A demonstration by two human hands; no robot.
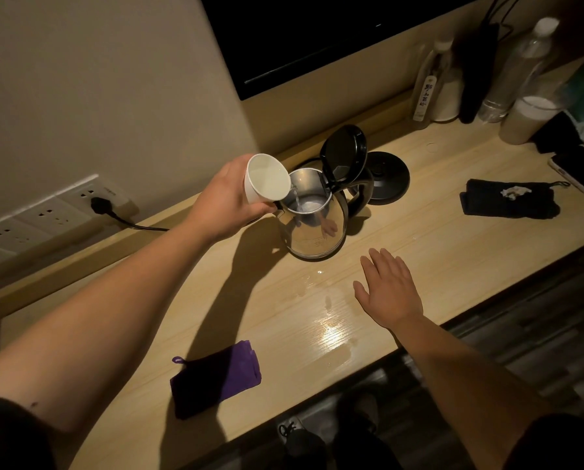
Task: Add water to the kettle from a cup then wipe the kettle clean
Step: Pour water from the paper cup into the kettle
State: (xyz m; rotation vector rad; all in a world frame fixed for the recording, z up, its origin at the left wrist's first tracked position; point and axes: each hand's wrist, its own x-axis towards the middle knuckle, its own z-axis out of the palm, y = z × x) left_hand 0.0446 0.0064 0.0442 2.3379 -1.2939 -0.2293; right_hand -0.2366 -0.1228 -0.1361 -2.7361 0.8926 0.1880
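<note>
pour under way: left hand (228, 201) wraps the tilted cup (266, 179) over the open kettle (312, 218) mid-counter, thin stream falling inside, right hand (387, 286) spread flat and empty; best keep the lip over the mouth, tilt slowly, purple cloth (216, 378) next.

You've got a polished, mirror-glossy metal kettle (312, 228) w/ glossy black plastic lid (345, 154). Cup (267, 179) looks smooth matt white. Wood-grain table (453, 252), wet sheen near front. Purple cloth (216, 378) soft, matt; black cloth (507, 203) same.
</note>
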